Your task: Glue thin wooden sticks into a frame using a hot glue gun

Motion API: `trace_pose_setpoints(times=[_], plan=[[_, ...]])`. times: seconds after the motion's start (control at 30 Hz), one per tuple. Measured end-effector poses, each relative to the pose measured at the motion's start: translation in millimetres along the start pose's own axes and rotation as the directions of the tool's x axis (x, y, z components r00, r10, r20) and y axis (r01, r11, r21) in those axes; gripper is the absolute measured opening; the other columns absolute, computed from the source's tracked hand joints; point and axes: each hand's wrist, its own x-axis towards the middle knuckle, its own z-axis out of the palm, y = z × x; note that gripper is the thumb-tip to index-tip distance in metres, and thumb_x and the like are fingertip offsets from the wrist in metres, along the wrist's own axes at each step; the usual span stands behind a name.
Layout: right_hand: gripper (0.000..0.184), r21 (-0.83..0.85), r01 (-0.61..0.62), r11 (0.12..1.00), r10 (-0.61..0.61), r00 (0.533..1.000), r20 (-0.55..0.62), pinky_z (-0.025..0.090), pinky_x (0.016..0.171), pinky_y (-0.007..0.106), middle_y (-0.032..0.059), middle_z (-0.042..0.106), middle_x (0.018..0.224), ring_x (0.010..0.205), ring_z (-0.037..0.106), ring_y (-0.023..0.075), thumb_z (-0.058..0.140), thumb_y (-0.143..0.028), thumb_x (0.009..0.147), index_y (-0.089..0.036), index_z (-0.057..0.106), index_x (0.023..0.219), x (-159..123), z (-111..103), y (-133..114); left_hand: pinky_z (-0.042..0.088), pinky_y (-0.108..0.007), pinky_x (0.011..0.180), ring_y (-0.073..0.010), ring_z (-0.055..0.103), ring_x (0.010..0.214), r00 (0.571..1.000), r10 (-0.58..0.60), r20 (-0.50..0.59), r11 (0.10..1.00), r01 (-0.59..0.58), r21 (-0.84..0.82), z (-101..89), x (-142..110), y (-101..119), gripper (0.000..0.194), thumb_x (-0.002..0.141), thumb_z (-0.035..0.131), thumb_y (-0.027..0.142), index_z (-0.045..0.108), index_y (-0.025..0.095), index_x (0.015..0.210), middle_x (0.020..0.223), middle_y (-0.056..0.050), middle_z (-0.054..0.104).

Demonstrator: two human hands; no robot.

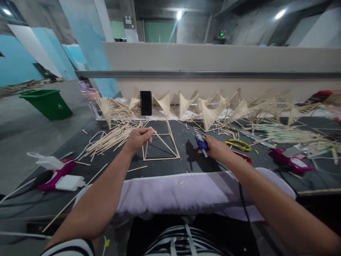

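My left hand [140,139] is closed in a pinch on the upper end of a thin wooden stick [166,145]. That stick slants down to the near right corner of a square stick frame [161,159] lying on the dark table, from which another stick rises at the far right. In my right hand [215,147] is a blue hot glue gun [201,143], wrapped by the fingers and held to the right of the frame. Its nozzle is partly blurred, and its black cord runs down under my right forearm.
Loose sticks [117,137] lie in a pile at the left. Twisted stick models [210,113] and an upright phone [146,103] line the back. Yellow-handled scissors [238,144] rest at right. Power strips [291,161] sit on both sides; a lilac cloth [176,193] covers the near edge.
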Motion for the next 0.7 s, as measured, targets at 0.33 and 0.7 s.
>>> trace_pose_setpoints(times=[0.33, 0.7], plan=[[0.045, 0.111, 0.021, 0.994, -0.03, 0.996, 0.088, 0.043, 0.077, 0.036, 0.0162, 0.059, 0.096, 0.09, 0.056, 0.0272, 0.069, -0.032, 0.059, -0.011, 0.057, 0.096, 7.9, 11.2, 6.6, 0.017, -0.019, 0.037, -0.0041, 0.03, 0.038, 1.0, -0.016, 0.0, 1.0, 0.016, -0.019, 0.1, 0.1, 0.2, 0.022, 0.072, 0.057, 0.033, 0.064, 0.012, 0.068, 0.048, 0.002, 0.051], [0.017, 0.428, 0.213, 0.878, -0.061, 0.938, -0.342, 0.043, 0.076, 0.034, 0.0063, 0.064, 0.084, 0.082, 0.059, 0.0204, 0.049, -0.027, 0.078, -0.023, 0.064, 0.086, -5.0, -47.9, -75.2, 0.018, -0.019, 0.038, -0.0043, 0.03, 0.039, 1.0, -0.018, 0.001, 1.0, 0.018, 0.005, -0.1, 0.2, 1.6, 0.024, 0.073, 0.057, 0.035, 0.066, 0.013, 0.072, 0.048, 0.002, 0.05]])
